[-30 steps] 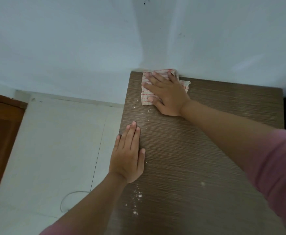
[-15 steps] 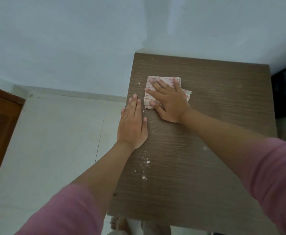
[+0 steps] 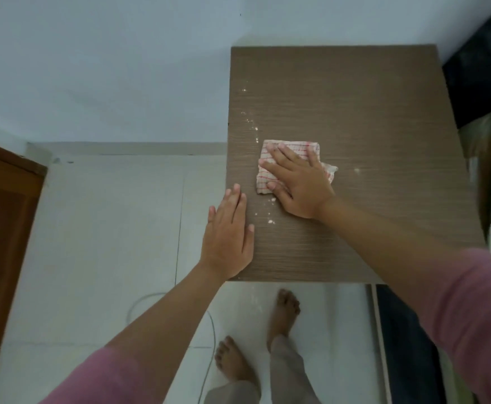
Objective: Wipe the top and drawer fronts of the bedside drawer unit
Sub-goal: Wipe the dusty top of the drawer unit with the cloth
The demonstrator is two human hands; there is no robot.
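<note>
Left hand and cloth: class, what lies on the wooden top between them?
White crumbs on bare wood, between the left hand and the cloth, in the head view.

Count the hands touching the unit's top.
2. The right hand presses flat on the cloth near the top's middle; the left hand lies flat on its left edge.

A: Where is the folded white cloth with red checks (image 3: 289,161)?
B: On the brown wood-grain drawer unit top (image 3: 369,112), left of centre, under the flat right hand (image 3: 299,185).
A: The left hand (image 3: 228,234)?
B: Flat on the top's left edge, white crumbs (image 3: 269,220) just beside it.
</note>
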